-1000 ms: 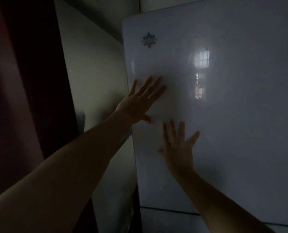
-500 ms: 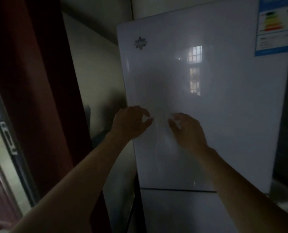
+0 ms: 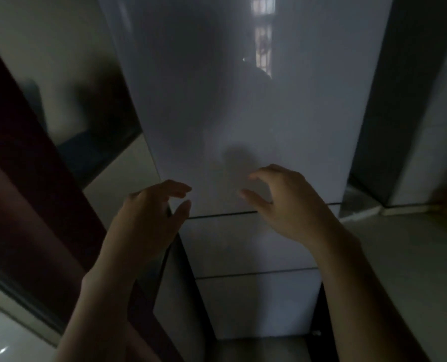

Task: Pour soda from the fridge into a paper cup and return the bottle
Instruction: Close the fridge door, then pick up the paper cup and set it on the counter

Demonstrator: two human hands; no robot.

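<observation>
We count one fridge, filling the centre of the frame. Its front is smooth, glossy and white, cut by two thin dark seams into three flat panels, one tall above and two shorter below. One barred window reflection shines at top centre. Two bare hands hang before the tall panel's lower edge. The left hand, at lower centre-left by the panel's corner, has a loose, half-curled grip with nothing in it. The right hand, just right of it, curls likewise and is empty. We cannot tell whether its fingertips touch the panel. One dark reddish frame slants down the left.
</observation>
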